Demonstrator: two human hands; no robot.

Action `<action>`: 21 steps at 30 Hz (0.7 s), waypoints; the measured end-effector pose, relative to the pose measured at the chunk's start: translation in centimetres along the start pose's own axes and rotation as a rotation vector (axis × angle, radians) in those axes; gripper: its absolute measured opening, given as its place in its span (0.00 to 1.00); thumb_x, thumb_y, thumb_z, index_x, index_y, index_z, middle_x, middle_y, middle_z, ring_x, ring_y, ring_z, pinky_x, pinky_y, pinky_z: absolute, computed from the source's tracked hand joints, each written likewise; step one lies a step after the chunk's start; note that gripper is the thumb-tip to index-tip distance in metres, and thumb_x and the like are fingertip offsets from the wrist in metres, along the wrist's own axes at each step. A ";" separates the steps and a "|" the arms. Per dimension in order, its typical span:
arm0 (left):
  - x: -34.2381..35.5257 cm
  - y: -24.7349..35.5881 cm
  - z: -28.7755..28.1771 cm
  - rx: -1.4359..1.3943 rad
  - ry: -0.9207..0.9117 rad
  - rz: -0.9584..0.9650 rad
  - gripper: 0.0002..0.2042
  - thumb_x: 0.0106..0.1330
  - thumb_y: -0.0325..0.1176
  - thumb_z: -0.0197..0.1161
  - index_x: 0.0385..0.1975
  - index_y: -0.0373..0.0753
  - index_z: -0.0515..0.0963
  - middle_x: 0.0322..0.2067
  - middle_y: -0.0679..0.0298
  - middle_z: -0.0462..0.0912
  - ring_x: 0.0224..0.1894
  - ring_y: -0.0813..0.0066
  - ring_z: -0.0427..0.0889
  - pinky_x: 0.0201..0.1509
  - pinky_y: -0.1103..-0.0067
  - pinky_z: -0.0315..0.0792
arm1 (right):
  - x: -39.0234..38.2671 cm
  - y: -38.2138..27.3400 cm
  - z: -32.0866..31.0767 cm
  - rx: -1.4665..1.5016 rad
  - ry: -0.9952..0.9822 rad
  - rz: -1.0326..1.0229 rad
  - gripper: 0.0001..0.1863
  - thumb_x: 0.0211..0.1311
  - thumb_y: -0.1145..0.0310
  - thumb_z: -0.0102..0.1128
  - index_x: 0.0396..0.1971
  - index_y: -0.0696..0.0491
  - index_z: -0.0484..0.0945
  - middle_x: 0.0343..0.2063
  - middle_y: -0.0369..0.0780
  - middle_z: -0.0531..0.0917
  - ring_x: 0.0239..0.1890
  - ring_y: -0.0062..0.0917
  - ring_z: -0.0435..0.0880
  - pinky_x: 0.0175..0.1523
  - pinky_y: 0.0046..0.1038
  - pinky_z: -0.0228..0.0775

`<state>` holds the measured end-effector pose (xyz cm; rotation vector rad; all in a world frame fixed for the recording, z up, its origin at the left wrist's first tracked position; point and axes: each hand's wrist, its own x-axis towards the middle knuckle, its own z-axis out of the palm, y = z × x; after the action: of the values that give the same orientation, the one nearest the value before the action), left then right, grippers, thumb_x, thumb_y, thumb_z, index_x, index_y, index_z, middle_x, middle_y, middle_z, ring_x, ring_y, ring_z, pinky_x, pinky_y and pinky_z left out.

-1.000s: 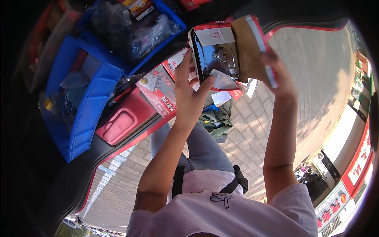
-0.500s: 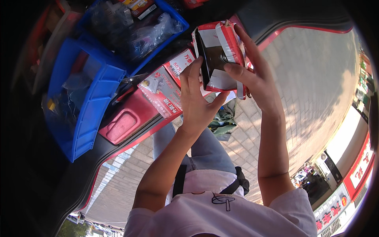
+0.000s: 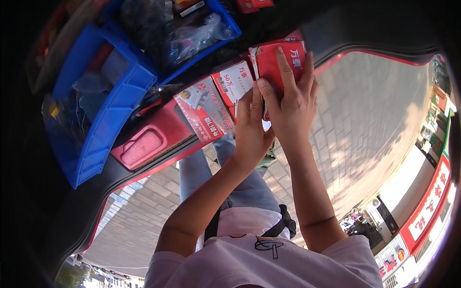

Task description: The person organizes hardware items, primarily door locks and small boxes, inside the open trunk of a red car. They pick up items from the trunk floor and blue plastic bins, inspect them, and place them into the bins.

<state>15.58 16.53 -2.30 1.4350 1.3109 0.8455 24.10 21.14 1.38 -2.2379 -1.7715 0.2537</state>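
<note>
A red cardboard box (image 3: 270, 61), its lid face now turned up, is between my two hands at the right end of a row of boxes. Across its top lies my right hand (image 3: 292, 103), index finger stretched over the lid, thumb at the left edge and the other fingers along the right side. My left hand (image 3: 250, 132) has its fingers closed against the box's lower left side; their tips are partly hidden. Just left stand a white-and-red box (image 3: 234, 79) and a grey-and-red box (image 3: 203, 109). Whether the red box rests on the surface, I cannot tell.
Two blue plastic bins, a tilted one (image 3: 117, 113) and another (image 3: 229, 41) behind it, hold clear plastic bags and small parts. A red panel with a recess (image 3: 144, 146) borders the dark vehicle sill. Brick paving (image 3: 355, 115) lies beyond the edge.
The red box, open with its dark inside showing before, now shows a closed red face. My right hand has moved from its right side onto the top. The view has shifted slightly.
</note>
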 end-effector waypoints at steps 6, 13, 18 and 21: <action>-0.4 -0.4 -0.1 -0.151 -0.085 -0.024 0.46 0.51 0.24 0.66 0.66 0.33 0.40 0.60 0.49 0.49 0.62 0.53 0.56 0.61 0.69 0.59 | -0.3 0.6 0.5 -0.166 0.020 -0.105 0.25 0.63 0.50 0.46 0.59 0.37 0.67 0.62 0.54 0.56 0.57 0.51 0.62 0.55 0.48 0.59; 1.6 0.0 -0.6 -0.410 -0.139 -0.192 0.45 0.52 0.23 0.62 0.67 0.35 0.38 0.61 0.47 0.49 0.61 0.55 0.58 0.57 0.71 0.66 | 0.9 4.7 -1.1 0.773 -0.098 0.049 0.24 0.62 0.68 0.55 0.58 0.53 0.67 0.60 0.47 0.65 0.55 0.29 0.71 0.54 0.27 0.67; 0.9 0.9 -2.2 -0.491 -0.127 -0.308 0.43 0.50 0.22 0.56 0.68 0.40 0.42 0.61 0.53 0.51 0.66 0.60 0.51 0.65 0.71 0.53 | -1.4 3.8 -1.5 0.881 -0.269 0.469 0.34 0.59 0.54 0.59 0.61 0.57 0.61 0.51 0.45 0.74 0.53 0.26 0.72 0.57 0.28 0.63; -0.3 1.2 -1.6 -0.429 -0.161 -0.261 0.42 0.52 0.25 0.53 0.68 0.38 0.38 0.64 0.49 0.45 0.67 0.54 0.45 0.68 0.68 0.45 | -2.7 2.4 -2.6 0.959 -0.146 0.505 0.31 0.63 0.56 0.54 0.60 0.57 0.62 0.50 0.42 0.73 0.49 0.23 0.73 0.55 0.25 0.65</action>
<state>14.34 16.64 -0.65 0.9515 1.0849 0.7627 26.51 17.69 3.01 -1.8636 -0.7744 1.1113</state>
